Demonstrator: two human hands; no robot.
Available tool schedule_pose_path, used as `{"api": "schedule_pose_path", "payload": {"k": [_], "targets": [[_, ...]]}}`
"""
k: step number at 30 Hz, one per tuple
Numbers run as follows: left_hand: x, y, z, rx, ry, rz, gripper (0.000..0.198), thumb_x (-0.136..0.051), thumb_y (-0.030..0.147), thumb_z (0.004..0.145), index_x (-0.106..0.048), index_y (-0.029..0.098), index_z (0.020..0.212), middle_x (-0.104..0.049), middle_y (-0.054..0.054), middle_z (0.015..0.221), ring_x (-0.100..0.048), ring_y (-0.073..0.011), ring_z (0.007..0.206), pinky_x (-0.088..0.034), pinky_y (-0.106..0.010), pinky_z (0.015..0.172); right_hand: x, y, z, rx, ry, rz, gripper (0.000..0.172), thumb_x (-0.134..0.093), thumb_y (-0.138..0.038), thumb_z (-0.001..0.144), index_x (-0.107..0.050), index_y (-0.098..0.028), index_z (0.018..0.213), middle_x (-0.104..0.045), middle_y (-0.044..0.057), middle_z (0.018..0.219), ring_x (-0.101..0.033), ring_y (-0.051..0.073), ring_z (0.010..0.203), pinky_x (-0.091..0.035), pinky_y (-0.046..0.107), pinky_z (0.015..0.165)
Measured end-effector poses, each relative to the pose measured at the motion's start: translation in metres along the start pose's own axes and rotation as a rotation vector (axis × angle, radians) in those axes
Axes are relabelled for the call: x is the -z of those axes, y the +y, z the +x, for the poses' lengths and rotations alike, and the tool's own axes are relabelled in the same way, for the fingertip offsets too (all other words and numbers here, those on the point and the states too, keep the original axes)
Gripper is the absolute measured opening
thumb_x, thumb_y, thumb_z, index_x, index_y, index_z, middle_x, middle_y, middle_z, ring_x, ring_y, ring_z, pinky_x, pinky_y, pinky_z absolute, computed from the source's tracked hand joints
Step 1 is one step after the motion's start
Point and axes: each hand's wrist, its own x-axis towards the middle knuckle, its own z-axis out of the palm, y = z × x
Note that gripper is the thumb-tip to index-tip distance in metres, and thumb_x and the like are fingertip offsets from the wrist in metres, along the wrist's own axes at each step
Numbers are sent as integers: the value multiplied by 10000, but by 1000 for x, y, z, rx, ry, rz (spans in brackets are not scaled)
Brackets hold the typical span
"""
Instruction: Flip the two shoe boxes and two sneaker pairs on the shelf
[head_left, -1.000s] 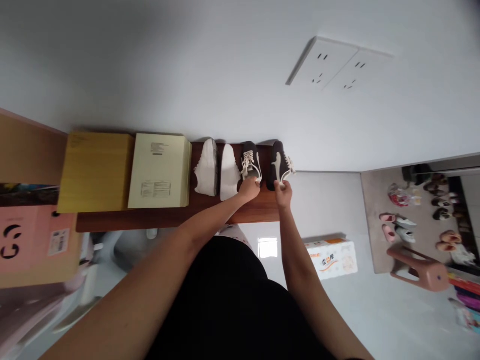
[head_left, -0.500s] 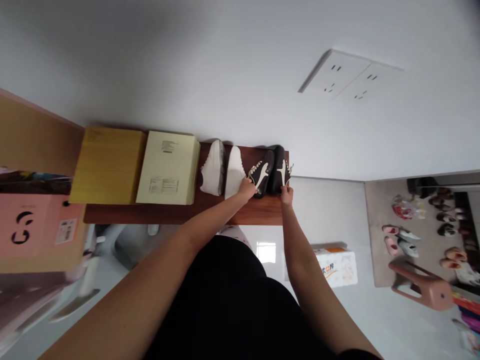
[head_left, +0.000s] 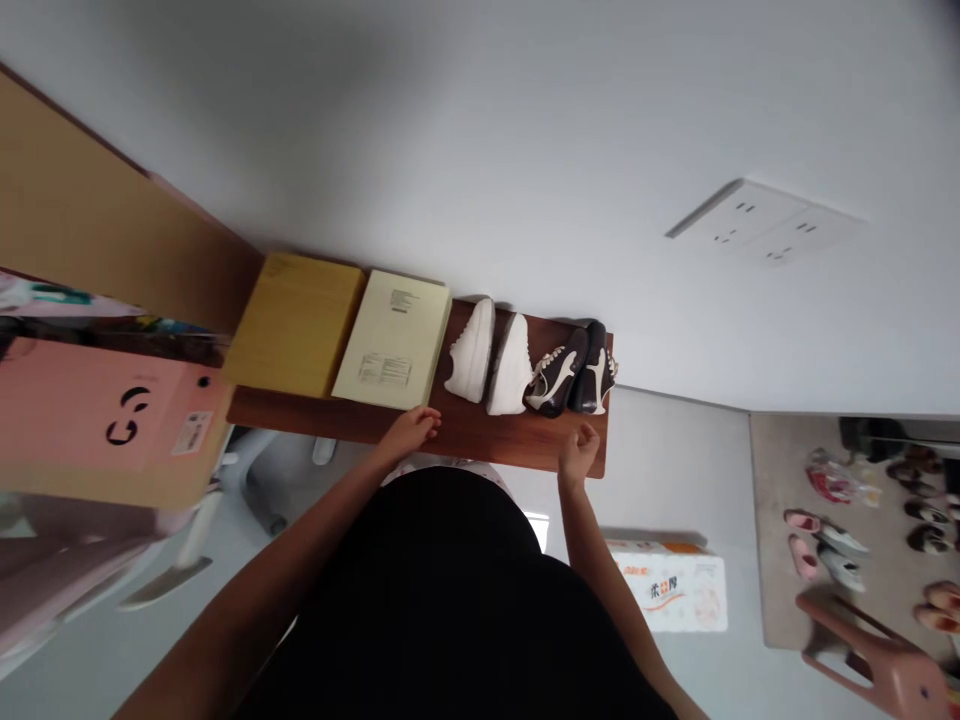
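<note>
A pair of dark brown shoes with white stripes and laces (head_left: 571, 368) lies at the right end of a wooden shelf (head_left: 480, 437), leaning against the wall. A pair of white shoes (head_left: 491, 348) lies just left of them. My left hand (head_left: 411, 431) hovers near the shelf's front edge, below the pale yellow box (head_left: 395, 337), fingers loosely stretched and holding nothing. My right hand (head_left: 578, 452) is at the shelf's front right edge, below the dark shoes, fingers curled in with nothing in them.
A darker yellow box (head_left: 298, 322) sits left of the pale one. A pink box (head_left: 105, 420) is at the far left. On the floor are a tissue pack (head_left: 675, 590), a pink stool (head_left: 874, 655) and a mat with several shoes (head_left: 832, 500). Wall sockets (head_left: 765, 225) are above.
Both hands have let go of the dark shoes and drawn back to the shelf's front edge; the left moved leftwards. The dark shoes now lie close together. The view has shifted.
</note>
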Motion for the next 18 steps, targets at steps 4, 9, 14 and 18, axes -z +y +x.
{"api": "schedule_pose_path", "payload": {"k": [4, 9, 14, 18], "targets": [[57, -20, -10, 13, 98, -80, 198, -601, 302, 765, -666, 193, 917, -766, -71, 954, -729, -177, 792, -552, -263, 670, -33, -43, -34, -21, -156, 168, 437, -564, -433, 785, -544, -198, 1154, -667, 117, 1158, -668, 234, 1025, -556, 324, 791], [109, -25, -12, -45, 13, -12, 183, -593, 291, 759, -663, 193, 898, -759, -70, 956, -729, -184, 807, -566, -294, 728, -94, -113, -90, -155, -403, 441, 339, -627, -426, 746, -578, -238, 1023, -710, 40, 1005, -705, 171, 839, -510, 254, 678], [169, -32, -6, -147, -28, -1, 201, -583, 301, 786, -665, 190, 932, -752, -76, 1052, -726, -175, 845, -565, -312, 816, -151, -168, -175, -183, -750, 471, 280, -694, -397, 757, -653, -226, 975, -749, 31, 926, -695, 151, 763, -510, 245, 663], [225, -47, -3, -146, 3, -1, 211, -571, 304, 797, -662, 191, 951, -750, -79, 1080, -726, -179, 875, -565, -309, 824, -191, -174, -236, -241, -1045, 330, 236, -747, -370, 760, -722, -221, 940, -768, 36, 923, -686, 144, 740, -517, 245, 646]]}}
